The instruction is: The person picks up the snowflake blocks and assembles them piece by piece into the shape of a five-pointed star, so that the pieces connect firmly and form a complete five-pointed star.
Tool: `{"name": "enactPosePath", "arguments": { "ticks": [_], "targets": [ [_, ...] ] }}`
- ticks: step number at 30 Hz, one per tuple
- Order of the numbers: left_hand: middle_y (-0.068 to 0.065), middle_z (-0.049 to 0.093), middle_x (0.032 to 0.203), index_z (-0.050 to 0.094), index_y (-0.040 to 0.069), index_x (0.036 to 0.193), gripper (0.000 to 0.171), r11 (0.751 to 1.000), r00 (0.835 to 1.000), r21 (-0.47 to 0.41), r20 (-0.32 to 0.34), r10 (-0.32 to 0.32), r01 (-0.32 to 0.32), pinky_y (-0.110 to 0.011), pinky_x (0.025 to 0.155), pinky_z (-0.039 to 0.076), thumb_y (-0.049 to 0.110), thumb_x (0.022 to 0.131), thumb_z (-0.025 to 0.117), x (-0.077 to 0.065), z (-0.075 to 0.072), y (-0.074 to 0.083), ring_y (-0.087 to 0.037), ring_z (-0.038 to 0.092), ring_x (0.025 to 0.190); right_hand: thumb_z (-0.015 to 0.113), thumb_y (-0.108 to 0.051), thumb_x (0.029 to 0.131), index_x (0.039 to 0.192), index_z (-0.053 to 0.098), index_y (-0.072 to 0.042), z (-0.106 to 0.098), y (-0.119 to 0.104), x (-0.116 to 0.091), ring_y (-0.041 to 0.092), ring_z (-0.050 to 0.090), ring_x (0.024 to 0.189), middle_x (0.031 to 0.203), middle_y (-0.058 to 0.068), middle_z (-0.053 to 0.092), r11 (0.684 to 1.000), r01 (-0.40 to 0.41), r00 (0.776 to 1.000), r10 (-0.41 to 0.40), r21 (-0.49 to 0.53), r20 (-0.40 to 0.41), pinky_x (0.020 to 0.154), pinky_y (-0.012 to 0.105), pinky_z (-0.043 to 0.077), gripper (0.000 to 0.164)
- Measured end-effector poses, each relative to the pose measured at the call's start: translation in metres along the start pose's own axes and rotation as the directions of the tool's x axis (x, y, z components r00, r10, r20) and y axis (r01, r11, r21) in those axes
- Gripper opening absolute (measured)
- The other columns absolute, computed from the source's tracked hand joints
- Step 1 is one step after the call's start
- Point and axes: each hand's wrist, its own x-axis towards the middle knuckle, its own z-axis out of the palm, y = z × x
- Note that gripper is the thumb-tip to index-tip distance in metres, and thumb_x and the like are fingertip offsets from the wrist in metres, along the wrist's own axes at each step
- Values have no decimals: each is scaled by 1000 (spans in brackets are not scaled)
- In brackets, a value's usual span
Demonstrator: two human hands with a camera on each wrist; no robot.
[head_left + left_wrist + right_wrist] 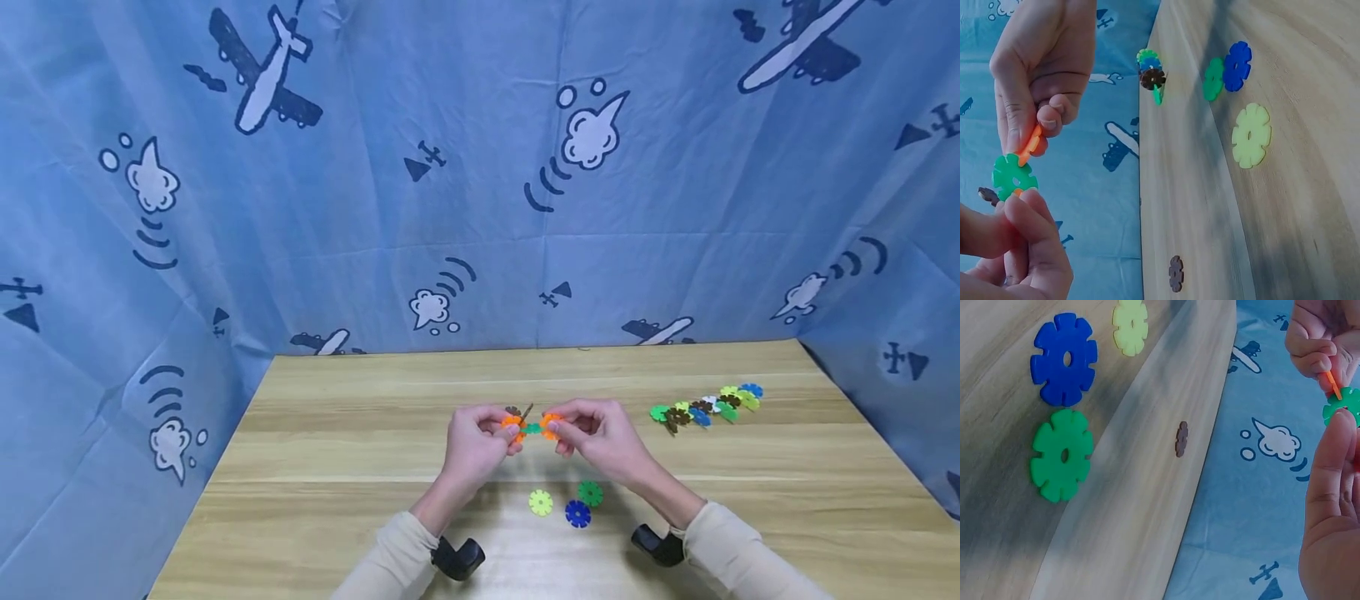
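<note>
Above the middle of the table, my left hand (477,442) pinches an orange notched plastic disc (512,427) between thumb and fingers. Facing it, my right hand (611,437) grips another orange disc (551,426). A green notched disc (1010,175) spans the gap and joins the two orange ones. A brown disc (527,413), seen nearly edge-on, sticks up on the left side of this small chain. Fingers cover much of both orange discs. On the table beneath the hands lie a yellow-green disc (540,502), a blue disc (577,513) and a green disc (590,493).
One brown disc (1175,274) lies flat beyond the hands. A joined cluster of several discs (702,411), green, brown, blue, white and yellow, sits at the table's right. Blue printed cloth (480,208) hangs behind the wooden table (337,433). A black wrist mount (459,559) projects below the left sleeve.
</note>
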Motion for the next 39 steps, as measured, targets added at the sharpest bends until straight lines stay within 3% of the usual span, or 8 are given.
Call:
{"name": "enactPosePath", "arguments": {
  "ticks": [8, 12, 18, 23, 28, 32, 35, 39],
  "targets": [
    [-10, 62, 76, 71, -6, 97, 9, 999, 999, 10, 16, 43, -43, -35, 68, 64, -7, 88, 71, 1, 3, 1, -17, 71, 65, 70, -5, 94, 112, 73, 4, -3, 2, 4, 25, 70, 63, 77, 9, 73, 998, 39, 999, -39, -39, 2, 60, 33, 61, 20],
    [-7, 64, 72, 66, -4, 110, 20, 999, 995, -20, 86, 50, -49, -35, 68, 64, -5, 90, 70, 8, -3, 4, -17, 71, 65, 66, -3, 97, 126, 66, 2, -10, 6, 6, 21, 73, 68, 88, 14, 75, 996, 83, 995, -82, -18, 60, 65, 34, 63, 30],
    [-9, 68, 72, 59, 3, 123, 33, 993, 989, -94, 129, 78, -66, -30, 70, 63, -2, 92, 68, 16, -11, 13, -11, 69, 64, 64, -1, 97, 126, 64, 0, -20, 5, 10, 13, 73, 87, 109, 18, 71, 991, 133, 979, -134, 15, 156, 75, 33, 63, 29],
    [-14, 68, 81, 64, 8, 130, 32, 988, 979, 13, 139, 148, -151, -31, 72, 63, 7, 98, 66, 17, -10, 18, -10, 68, 68, 65, -4, 98, 127, 65, -1, -20, 0, 16, 9, 72, 84, 101, 14, 74, 989, 132, 985, -124, -61, 118, 72, 28, 61, 29],
    [-11, 68, 83, 71, 7, 121, 25, 934, 948, 178, 128, 291, -310, -19, 63, 54, 19, 99, 66, 15, -6, 22, -7, 60, 69, 60, -7, 102, 117, 70, -1, -16, -6, 22, 8, 70, 72, 89, 11, 74, 979, 177, 984, -176, -101, 19, 62, 33, 62, 19],
    [-4, 60, 80, 68, 5, 124, 34, 846, 905, 322, 118, 409, -424, -17, 64, 47, 18, 93, 72, 13, -2, 25, -10, 53, 71, 62, -13, 102, 107, 74, -5, -15, -9, 26, 9, 65, 62, 76, 4, 67, 979, 157, 983, -167, -131, -71, 55, 32, 58, 16],
    [-3, 56, 87, 67, 10, 128, 41, 787, 890, 431, 98, 445, -441, -21, 69, 44, 22, 89, 75, 12, 2, 26, -17, 53, 80, 65, -14, 100, 103, 77, -6, -14, -9, 27, 11, 64, 63, 76, 2, 66, 978, 134, 982, -152, -159, -107, 54, 28, 55, 14],
    [-5, 55, 108, 62, 14, 131, 45, 804, 896, 408, 95, 435, -433, -24, 76, 52, 24, 89, 76, 14, 7, 23, -21, 55, 93, 67, -17, 99, 100, 79, -9, -13, -8, 28, 14, 64, 67, 79, 1, 66, 977, 94, 991, -109, -190, -72, 57, 26, 53, 15]
  ]
}}
